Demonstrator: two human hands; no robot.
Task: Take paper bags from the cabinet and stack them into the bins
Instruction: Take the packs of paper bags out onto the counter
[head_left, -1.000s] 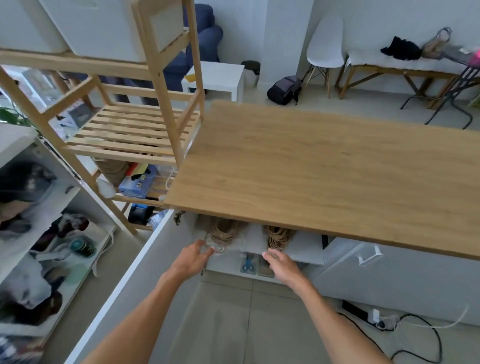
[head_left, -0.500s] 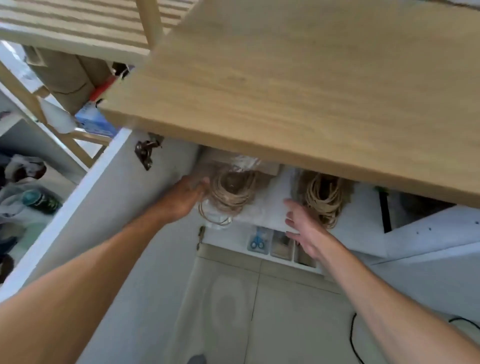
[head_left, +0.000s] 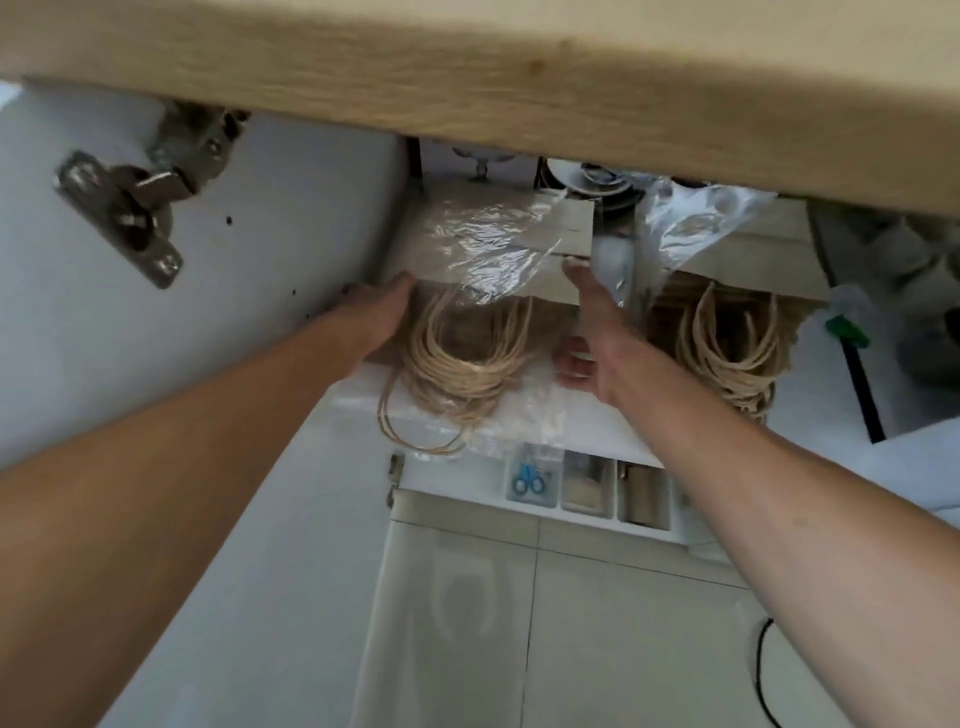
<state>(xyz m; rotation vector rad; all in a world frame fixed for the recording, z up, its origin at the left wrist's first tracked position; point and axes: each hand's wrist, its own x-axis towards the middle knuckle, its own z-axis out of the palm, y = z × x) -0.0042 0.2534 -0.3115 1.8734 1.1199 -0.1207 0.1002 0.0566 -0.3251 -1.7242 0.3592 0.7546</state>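
Note:
A flat stack of brown paper bags lies on a white cabinet shelf, partly covered by clear plastic wrap, with its twine handles hanging over the shelf edge. My left hand presses against the stack's left side. My right hand is at its right side, fingers along the edge and thumb near the shelf. A second stack of bags with twine handles lies further right, also under plastic.
The wooden tabletop overhangs the cabinet at the top. The open white cabinet door with a metal hinge stands on the left. A lower shelf holds small trays with blue scissors. A black cable lies on the tiled floor.
My view has dropped lower and closer to the cabinet. Both hands have reached further in and now bracket the left stack of bags on its two sides.

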